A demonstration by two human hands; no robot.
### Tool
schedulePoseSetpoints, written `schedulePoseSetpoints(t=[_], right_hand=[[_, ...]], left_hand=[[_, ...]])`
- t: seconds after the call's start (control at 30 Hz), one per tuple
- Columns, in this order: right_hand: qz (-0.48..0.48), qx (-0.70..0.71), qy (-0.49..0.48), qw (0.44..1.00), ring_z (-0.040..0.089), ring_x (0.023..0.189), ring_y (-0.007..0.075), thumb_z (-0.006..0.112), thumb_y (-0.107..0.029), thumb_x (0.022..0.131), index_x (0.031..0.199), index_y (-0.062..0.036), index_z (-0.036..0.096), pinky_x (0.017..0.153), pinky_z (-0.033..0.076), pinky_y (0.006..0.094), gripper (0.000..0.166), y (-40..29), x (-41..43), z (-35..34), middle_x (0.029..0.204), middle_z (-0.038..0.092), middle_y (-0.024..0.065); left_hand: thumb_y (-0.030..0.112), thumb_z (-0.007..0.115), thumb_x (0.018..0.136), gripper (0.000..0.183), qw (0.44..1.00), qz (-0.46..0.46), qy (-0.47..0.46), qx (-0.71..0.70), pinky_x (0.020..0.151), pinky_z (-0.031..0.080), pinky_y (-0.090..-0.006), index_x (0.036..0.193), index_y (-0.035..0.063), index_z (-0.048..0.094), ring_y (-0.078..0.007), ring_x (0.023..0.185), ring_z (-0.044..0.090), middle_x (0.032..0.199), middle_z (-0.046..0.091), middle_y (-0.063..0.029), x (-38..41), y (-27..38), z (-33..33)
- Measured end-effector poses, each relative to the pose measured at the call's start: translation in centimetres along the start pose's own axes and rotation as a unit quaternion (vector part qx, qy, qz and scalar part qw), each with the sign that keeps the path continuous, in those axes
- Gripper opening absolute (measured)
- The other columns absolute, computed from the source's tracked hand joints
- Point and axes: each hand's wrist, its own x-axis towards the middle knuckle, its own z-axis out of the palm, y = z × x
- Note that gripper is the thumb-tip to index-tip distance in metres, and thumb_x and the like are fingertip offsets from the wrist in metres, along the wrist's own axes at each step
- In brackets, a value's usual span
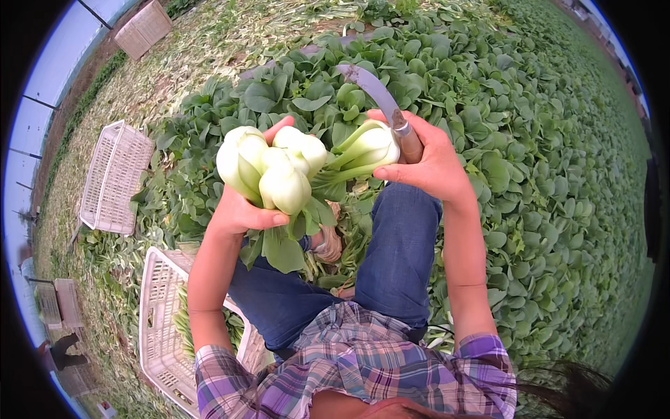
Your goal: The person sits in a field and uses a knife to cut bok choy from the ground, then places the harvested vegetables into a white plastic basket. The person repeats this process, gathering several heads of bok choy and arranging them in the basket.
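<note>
My left hand (243, 209) is closed around several pale heads of bok choy (285, 180), their white bases turned up and their leaves hanging below. My right hand (437, 157) grips the wooden handle of a curved harvesting knife (374, 89), whose soiled blade points up and to the left. The same hand holds one more head of bok choy (374, 146) between thumb and fingers, its base against the palm side. The leaves of that head reach left to the bunch in my left hand, where they overlap.
A white plastic crate (152, 314) holding bok choy stands by my left leg. Another crate (118, 178) lies farther left, with a box (143, 29) at the upper left. Growing bok choy (549, 209) spreads ahead and right. A person (65, 353) is at the far lower left.
</note>
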Motion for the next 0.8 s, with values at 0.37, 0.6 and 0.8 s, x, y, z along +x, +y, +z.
schedulePoseSetpoints(t=[0.37,0.6,0.8], right_hand=[[0.082,0.161,-0.061,0.982,0.047,0.047,0.0033,0.075,-0.03,0.078,0.118,0.0007,0.053,0.041,0.037,0.0185,0.055,1.0,4.9,9.6,0.073,0.057,-0.0004],[0.15,0.127,-0.003,0.98,0.044,0.042,0.0058,0.064,-0.045,0.086,0.114,-0.0004,0.054,0.038,0.034,0.021,0.054,5.4,6.0,10.5,0.071,0.054,0.0],[0.111,0.157,0.061,0.979,0.042,0.043,0.0038,0.06,-0.038,0.091,0.119,-0.0006,0.052,0.037,0.034,0.0204,0.047,6.5,6.3,9.8,0.107,0.063,0.0076]], left_hand=[[0.045,0.073,0.057,0.089,0.939,-0.047,0.208,-0.269,0.087,0.05,-0.0376,0.129,0.0009,0.047,-0.0256,0.098,0.06,0.111,0.06,-0.0141,-5.2,-3.8,-1.0],[0.062,0.055,0.078,0.083,0.933,-0.027,0.198,-0.299,0.086,0.052,-0.0437,0.138,0.0083,0.038,-0.0325,0.109,0.056,0.124,0.052,-0.0227,-4.6,-7.1,-1.5],[0.056,0.035,0.092,0.071,0.868,0.091,0.221,-0.436,0.082,0.053,-0.0433,0.14,0.0043,0.032,-0.0358,0.101,0.059,0.124,0.048,-0.032,-3.7,-6.0,-3.7]])
